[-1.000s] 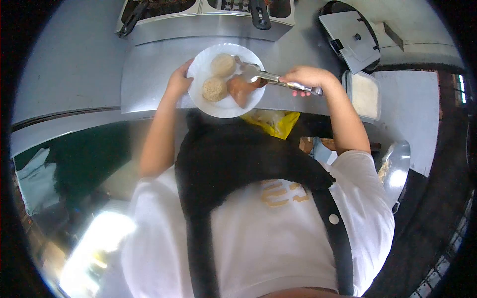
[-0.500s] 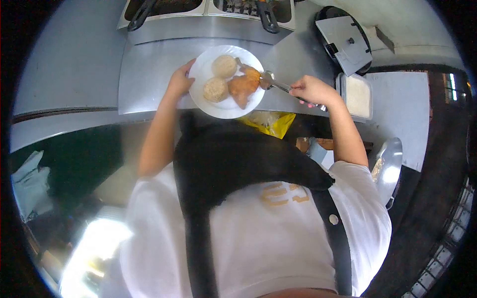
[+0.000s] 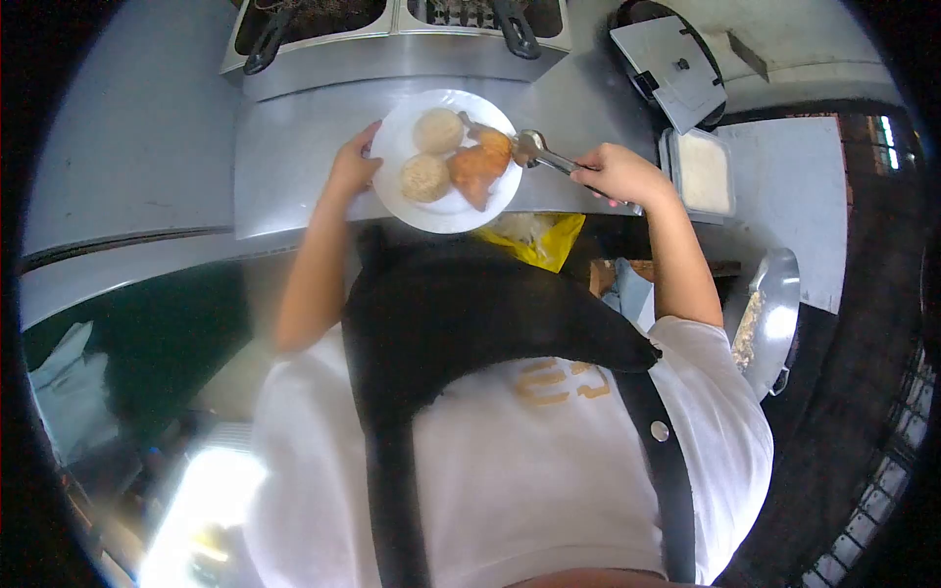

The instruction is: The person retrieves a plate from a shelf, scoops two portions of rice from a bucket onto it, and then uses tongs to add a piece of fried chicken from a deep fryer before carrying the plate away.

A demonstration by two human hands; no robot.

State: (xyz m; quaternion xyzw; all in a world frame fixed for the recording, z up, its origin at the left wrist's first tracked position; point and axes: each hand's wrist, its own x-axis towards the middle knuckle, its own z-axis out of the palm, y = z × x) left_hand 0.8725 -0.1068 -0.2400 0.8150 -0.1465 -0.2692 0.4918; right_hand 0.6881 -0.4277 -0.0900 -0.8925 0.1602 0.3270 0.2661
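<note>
My left hand [image 3: 355,165] grips the left rim of a round white plate [image 3: 392,211]. On the plate lie two round mounds of rice, one at the top [image 3: 438,130] and one at the lower left [image 3: 424,178]. To their right is a browned piece of fried chicken [image 3: 477,169]. My right hand [image 3: 619,176] is closed around metal tongs [image 3: 561,165], whose rounded heads are at the plate's right rim, beside the chicken. Whether the tongs touch the chicken cannot be made out.
Fryer wells with black-handled baskets [image 3: 397,49] stand behind the steel counter [image 3: 284,147]. At the right are a lidded cooker [image 3: 671,69], a tub of white contents [image 3: 704,174] and a metal bowl [image 3: 774,314]. A yellow bag [image 3: 549,243] hangs below the counter edge.
The view has shifted slightly, so the fryer and cooker appear a little higher and further left. The tong heads sit slightly higher beside the chicken. Both hands keep their holds.
</note>
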